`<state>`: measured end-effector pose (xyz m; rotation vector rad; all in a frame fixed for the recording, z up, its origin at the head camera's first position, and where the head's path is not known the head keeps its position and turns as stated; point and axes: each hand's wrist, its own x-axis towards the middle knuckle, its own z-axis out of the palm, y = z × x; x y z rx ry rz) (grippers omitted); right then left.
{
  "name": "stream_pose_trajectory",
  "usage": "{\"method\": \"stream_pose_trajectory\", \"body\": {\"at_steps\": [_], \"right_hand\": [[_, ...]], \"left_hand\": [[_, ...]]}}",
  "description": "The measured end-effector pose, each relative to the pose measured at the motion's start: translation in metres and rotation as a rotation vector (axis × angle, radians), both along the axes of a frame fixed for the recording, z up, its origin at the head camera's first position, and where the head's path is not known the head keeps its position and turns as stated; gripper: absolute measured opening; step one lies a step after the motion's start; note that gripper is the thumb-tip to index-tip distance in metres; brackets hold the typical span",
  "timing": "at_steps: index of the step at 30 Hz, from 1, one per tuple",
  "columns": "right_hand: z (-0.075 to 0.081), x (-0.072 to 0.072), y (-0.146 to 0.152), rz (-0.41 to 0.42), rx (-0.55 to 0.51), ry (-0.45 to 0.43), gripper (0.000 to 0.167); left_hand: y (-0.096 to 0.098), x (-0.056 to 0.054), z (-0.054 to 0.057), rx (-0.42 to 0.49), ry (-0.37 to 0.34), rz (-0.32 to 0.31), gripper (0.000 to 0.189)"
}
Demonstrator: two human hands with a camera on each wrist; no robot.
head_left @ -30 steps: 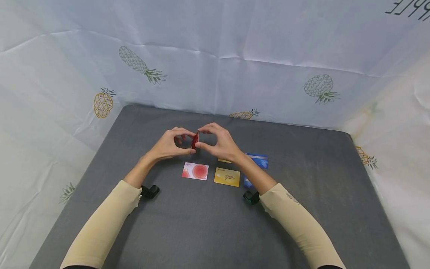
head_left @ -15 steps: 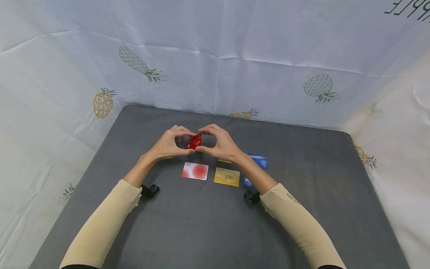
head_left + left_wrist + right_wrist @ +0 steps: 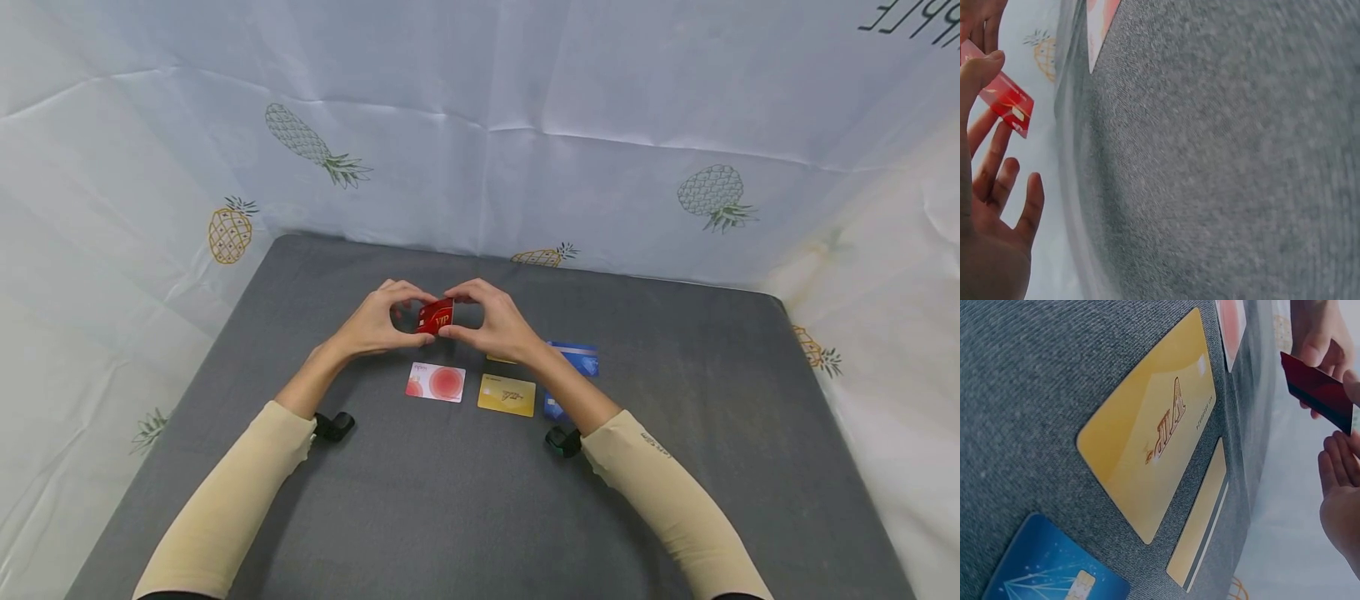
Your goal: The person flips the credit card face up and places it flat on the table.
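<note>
A red VIP card (image 3: 437, 317) is held up over the far part of the grey table, its printed face toward the head view. My left hand (image 3: 375, 323) pinches its left side between thumb and fingers. From the other side my right hand (image 3: 497, 323) pinches it too, thumb at the lower edge. The left wrist view shows the red card (image 3: 1016, 107) with the left thumb on it and the other fingers spread below. A dark stripe crosses the card's back (image 3: 1317, 390) in the right wrist view.
Nearer me on the grey table (image 3: 450, 517) lie a white-and-pink card (image 3: 429, 385) and a gold VIP card (image 3: 507, 395). Another gold card (image 3: 1200, 515) lies beyond. Two blue cards, one behind the other (image 3: 581, 360), are partly under the right forearm. A pineapple-print cloth (image 3: 450, 183) hangs behind.
The red card has turned from nearly edge-on to showing its VIP face, mostly during the first half second. Both hands have stayed almost in place; the other cards have not moved.
</note>
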<state>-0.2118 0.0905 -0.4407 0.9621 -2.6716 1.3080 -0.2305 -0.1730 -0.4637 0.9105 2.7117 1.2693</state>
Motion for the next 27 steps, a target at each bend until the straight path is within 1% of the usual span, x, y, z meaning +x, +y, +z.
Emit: {"method": "stream_pose_trajectory", "body": {"at_steps": [7,13,22,27], "right_hand": [[-0.0002,0.0009,0.0014,-0.01,-0.019,-0.004,0.059],[-0.0026,0.0007,0.0033,-0.015,-0.017,-0.019,0.06],[-0.0038,-0.0008,0.0068,-0.014,0.023,-0.028,0.065],[-0.003,-0.0019,0.0085,-0.005,0.054,-0.051,0.066]], "left_hand": [[-0.0043,-0.0002,-0.003,-0.017,0.012,0.007,0.056],[-0.0055,-0.0006,-0.0029,-0.035,0.008,0.007,0.055],[-0.0055,-0.0014,-0.0015,-0.068,-0.012,0.01,0.053],[-0.0054,-0.0016,-0.0015,-0.088,-0.001,0.012,0.051]]}}
